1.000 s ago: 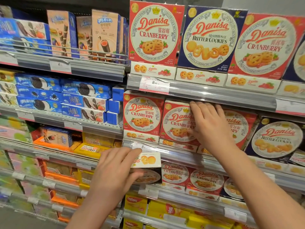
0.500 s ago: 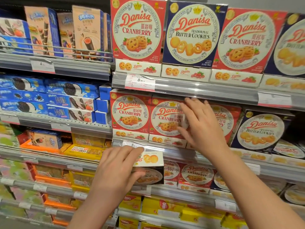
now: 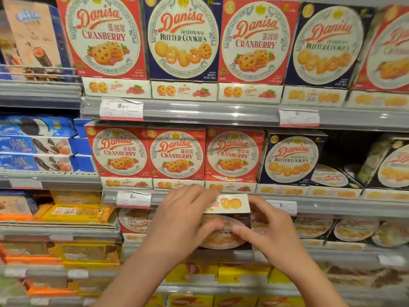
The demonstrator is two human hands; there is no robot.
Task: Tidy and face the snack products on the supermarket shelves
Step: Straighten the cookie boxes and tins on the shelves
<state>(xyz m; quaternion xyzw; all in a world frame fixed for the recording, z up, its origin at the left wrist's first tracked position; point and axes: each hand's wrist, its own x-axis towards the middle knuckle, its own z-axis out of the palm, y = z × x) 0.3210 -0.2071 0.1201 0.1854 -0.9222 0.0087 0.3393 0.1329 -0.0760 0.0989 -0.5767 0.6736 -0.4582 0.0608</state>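
Note:
I hold a dark Danisa butter cookie box (image 3: 228,209) upside down in front of the lower shelf, its cream edge with cookie pictures on top. My left hand (image 3: 181,220) grips its left side, fingers over the front. My right hand (image 3: 267,231) grips its right side, thumb across the front. Directly above, three red Danisa cranberry boxes (image 3: 176,155) stand upright and facing out in a row. A blue butter cookie box (image 3: 291,159) stands to their right, slightly turned.
The top shelf carries large Danisa boxes (image 3: 183,38), red and blue alternating. Grey shelf rails with price tags (image 3: 120,108) run across. At right, round-label boxes (image 3: 329,178) lie tilted or flat. Blue sandwich-cookie packs (image 3: 37,145) and yellow and orange packs (image 3: 77,212) fill the left bay.
My right hand left the middle-shelf cranberry box and came down onto the right side of the box in my left hand. That box shifted right. The view moved closer and rightward.

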